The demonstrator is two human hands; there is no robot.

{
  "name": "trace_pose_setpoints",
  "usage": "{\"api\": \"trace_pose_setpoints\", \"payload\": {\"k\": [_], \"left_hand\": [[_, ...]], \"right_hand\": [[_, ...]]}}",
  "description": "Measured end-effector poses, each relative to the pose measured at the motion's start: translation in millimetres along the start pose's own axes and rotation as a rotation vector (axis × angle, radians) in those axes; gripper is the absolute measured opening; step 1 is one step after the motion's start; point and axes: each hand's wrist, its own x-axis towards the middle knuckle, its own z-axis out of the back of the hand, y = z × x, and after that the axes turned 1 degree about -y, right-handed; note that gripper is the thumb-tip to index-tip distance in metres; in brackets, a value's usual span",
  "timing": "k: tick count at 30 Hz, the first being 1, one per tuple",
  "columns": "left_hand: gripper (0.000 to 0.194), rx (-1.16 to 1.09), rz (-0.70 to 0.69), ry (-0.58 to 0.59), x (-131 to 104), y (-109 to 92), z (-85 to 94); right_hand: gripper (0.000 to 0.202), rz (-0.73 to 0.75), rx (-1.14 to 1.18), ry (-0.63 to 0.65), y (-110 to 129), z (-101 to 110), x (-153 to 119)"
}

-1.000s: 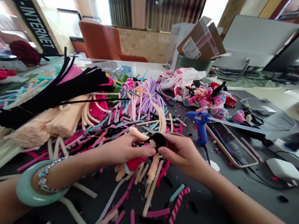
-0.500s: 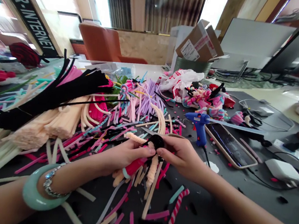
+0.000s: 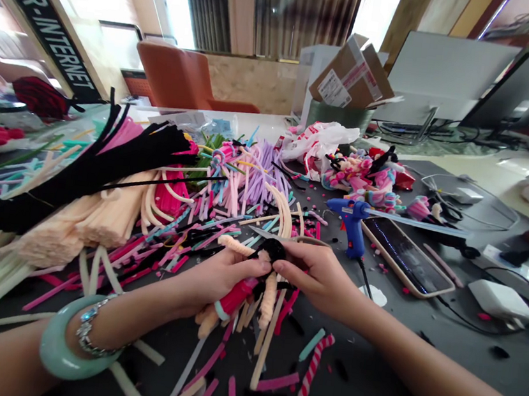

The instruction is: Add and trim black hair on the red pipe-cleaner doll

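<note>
Between my hands is a small pipe-cleaner doll [image 3: 236, 294] with black hair, a red body with a pale blue hem, and peach arms and legs. My left hand [image 3: 223, 276] is closed around its body, the thumb pressed near the face. At the doll's black-haired head, my right hand [image 3: 315, 275] pinches with thumb and forefinger; a thin black piece shows just below those fingertips. Part of the doll's head is covered by the fingers. Just beyond my hands lie scissors [image 3: 260, 231], partly hidden, among cut pipe-cleaner pieces.
A blue glue gun [image 3: 352, 228] stands to the right, beside a phone [image 3: 409, 257] and a white charger [image 3: 503, 299]. Bundles of black [image 3: 104, 169] and peach pipe cleaners [image 3: 54, 236] lie left. Finished-looking pink figures [image 3: 368, 178] and a plastic bag [image 3: 322, 144] are farther back.
The doll and both hands have shifted very slightly left in the view. A thin black piece now shows below my right fingertips. Both hands keep their grip.
</note>
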Motion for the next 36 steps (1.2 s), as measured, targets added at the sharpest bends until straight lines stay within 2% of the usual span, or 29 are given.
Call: {"api": "trace_pose_setpoints", "payload": {"k": [3, 6, 9, 10, 12, 15, 20, 26, 28, 32, 36], "left_hand": [[0.022, -0.046, 0.011, -0.020, -0.9, -0.1, -1.0], [0.022, -0.111, 0.025, -0.091, -0.7, -0.1, 0.5], [0.024, -0.170, 0.024, -0.154, 0.8, -0.5, 4.5], [0.024, -0.182, 0.016, -0.159, 1.3, -0.6, 6.1], [0.025, -0.195, -0.002, -0.159, 2.3, -0.5, 8.9], [0.026, -0.196, -0.024, -0.176, 3.0, 0.5, 11.4], [0.022, -0.207, -0.010, -0.234, 2.7, 3.3, 12.3], [0.027, -0.149, -0.013, -0.166, 3.2, 6.1, 15.4], [0.028, -0.148, -0.024, -0.185, 3.4, 7.0, 17.3], [0.028, -0.165, -0.043, -0.251, 3.5, 9.4, 22.6], [0.030, -0.159, -0.053, -0.320, 3.5, 11.1, 25.5]], "right_hand": [[0.036, -0.019, 0.003, -0.023, -1.3, 4.6, -0.1], [0.041, -0.073, -0.027, -0.122, -2.6, 17.5, 1.7], [0.038, -0.109, -0.281, -0.194, -3.5, 34.1, 3.1], [0.035, -0.112, -0.431, -0.168, -3.8, 38.5, 3.0], [0.031, -0.148, -0.709, -0.029, -4.4, 43.8, 2.1], [0.028, -0.200, -0.908, 0.149, -5.2, 43.4, 0.3], [0.019, -0.153, -1.001, 0.226, -8.2, 35.2, 1.6], [0.028, -0.072, -1.017, 0.172, -19.4, 21.6, 7.7], [0.026, -0.064, -1.003, 0.160, -20.1, 19.4, 8.2], [0.022, -0.153, -0.990, 0.140, -14.4, 22.6, 5.2], [0.027, -0.250, -1.036, 0.122, -11.3, 29.9, 1.1]]}}
